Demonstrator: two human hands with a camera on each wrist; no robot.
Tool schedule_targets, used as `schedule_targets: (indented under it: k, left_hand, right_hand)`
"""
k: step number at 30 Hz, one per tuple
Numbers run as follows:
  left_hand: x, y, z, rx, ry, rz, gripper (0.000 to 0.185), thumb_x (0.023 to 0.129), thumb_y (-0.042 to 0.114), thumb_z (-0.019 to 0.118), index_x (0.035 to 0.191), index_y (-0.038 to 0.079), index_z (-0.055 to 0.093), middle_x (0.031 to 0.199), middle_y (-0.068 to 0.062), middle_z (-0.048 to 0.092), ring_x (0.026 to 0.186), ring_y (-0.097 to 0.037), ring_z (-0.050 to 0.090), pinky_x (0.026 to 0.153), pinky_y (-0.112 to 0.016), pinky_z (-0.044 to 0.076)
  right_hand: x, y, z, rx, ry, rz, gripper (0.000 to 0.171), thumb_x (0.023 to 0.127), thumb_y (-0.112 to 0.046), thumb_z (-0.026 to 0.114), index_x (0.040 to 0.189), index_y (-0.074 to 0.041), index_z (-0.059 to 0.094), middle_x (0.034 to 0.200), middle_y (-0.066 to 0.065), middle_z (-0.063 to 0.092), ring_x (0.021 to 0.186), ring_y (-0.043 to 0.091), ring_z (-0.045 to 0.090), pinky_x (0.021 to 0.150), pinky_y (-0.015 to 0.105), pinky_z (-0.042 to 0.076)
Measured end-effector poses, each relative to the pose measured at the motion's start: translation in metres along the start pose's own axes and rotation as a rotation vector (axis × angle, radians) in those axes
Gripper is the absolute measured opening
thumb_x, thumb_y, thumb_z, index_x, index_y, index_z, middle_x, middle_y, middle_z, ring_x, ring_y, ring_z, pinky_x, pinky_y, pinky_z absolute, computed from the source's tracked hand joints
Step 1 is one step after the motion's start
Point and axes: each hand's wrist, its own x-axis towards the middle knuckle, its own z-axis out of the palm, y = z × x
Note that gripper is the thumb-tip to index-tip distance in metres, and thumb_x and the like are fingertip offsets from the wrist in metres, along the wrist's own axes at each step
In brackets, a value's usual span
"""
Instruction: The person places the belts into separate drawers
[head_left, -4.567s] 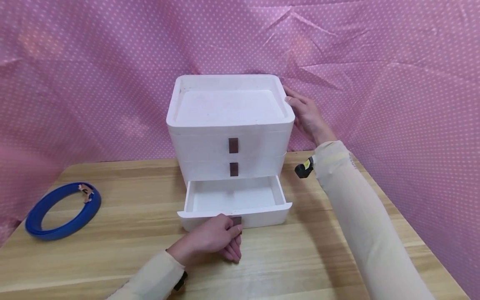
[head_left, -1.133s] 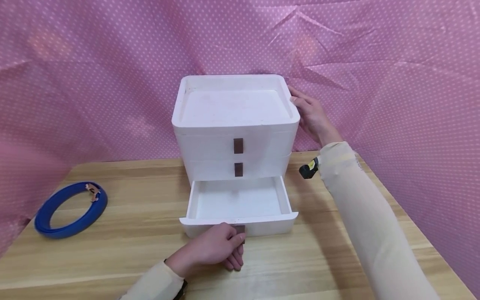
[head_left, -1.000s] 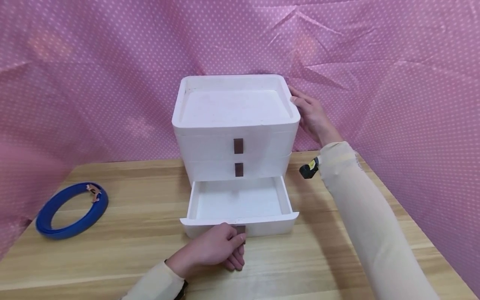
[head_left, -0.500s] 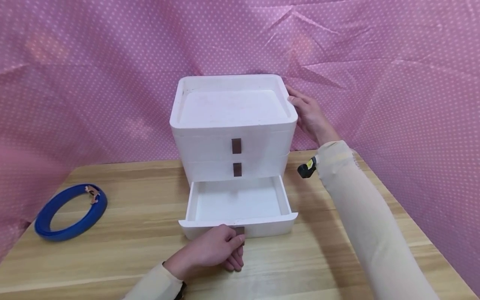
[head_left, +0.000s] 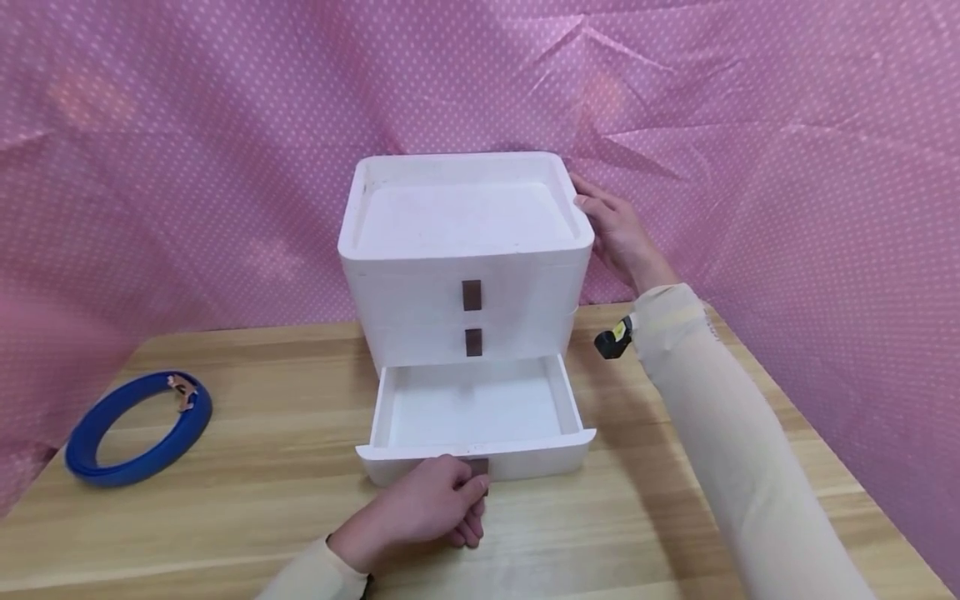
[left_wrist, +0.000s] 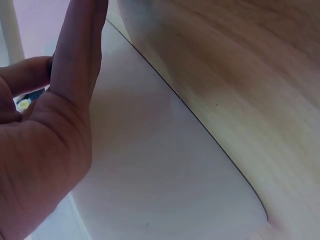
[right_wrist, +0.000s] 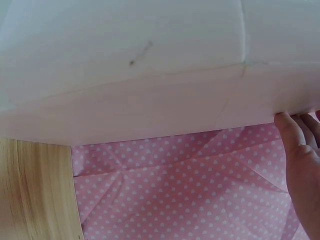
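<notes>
A white three-drawer cabinet (head_left: 465, 275) stands at the back of the wooden table (head_left: 225, 517). Its bottom drawer (head_left: 472, 408) is pulled out and holds nothing. My left hand (head_left: 465, 500) pinches the small brown handle (head_left: 477, 467) on that drawer's front, fingers curled under it. In the left wrist view the left hand (left_wrist: 55, 115) lies against the white drawer front (left_wrist: 160, 165). My right hand (head_left: 611, 229) rests flat with straight fingers on the cabinet's upper right side. The right wrist view shows those fingers (right_wrist: 295, 150) at the cabinet's edge (right_wrist: 150, 65). The two upper drawers are closed.
A blue ring-shaped strap (head_left: 120, 475) lies at the table's left side. Pink dotted cloth (head_left: 787, 167) hangs close behind and on both sides. A black wrist camera (head_left: 611, 342) sits on my right sleeve. Bare wood lies in front of the drawer.
The bottom drawer has come out slightly further than 4.6 s ago. Over the last second both hands keep their places; only the view shifts a little.
</notes>
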Motion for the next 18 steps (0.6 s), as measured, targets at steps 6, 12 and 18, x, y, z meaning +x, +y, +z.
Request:
schedule_targets:
  k: [6,12,18]
  left_hand:
    - [0.0002,-0.0009,0.0011,0.027,0.012,0.017,0.036,0.104,0.016,0.05,0.075,-0.001,0.06,0.063,-0.009,0.066,0.057,-0.023,0.067,0.051,-0.035,0.06]
    - [0.0004,-0.0004,0.0002,0.012,-0.006,-0.003,0.036,0.104,0.017,0.049,0.076,-0.002,0.06,0.065,-0.01,0.066,0.058,-0.024,0.068,0.051,-0.035,0.06]
    - [0.0007,-0.0003,-0.0014,0.007,-0.018,-0.011,0.036,0.104,0.017,0.049,0.076,-0.002,0.06,0.065,-0.01,0.066,0.058,-0.024,0.068,0.051,-0.035,0.06]
  right_hand:
    - [-0.0002,0.0004,-0.0012,0.009,0.003,0.004,0.052,0.099,-0.02,0.059,0.148,-0.018,0.044,0.151,0.001,0.043,0.131,0.024,0.047,0.093,0.026,0.053]
    - [-0.0006,0.0009,-0.0011,0.045,0.009,0.006,0.052,0.099,-0.018,0.059,0.148,-0.016,0.044,0.151,0.002,0.043,0.13,0.024,0.048,0.091,0.025,0.054]
    - [0.0009,0.0006,0.0007,0.058,0.005,0.003,0.051,0.099,-0.017,0.059,0.148,-0.015,0.045,0.151,0.003,0.044,0.129,0.024,0.049,0.091,0.026,0.054]
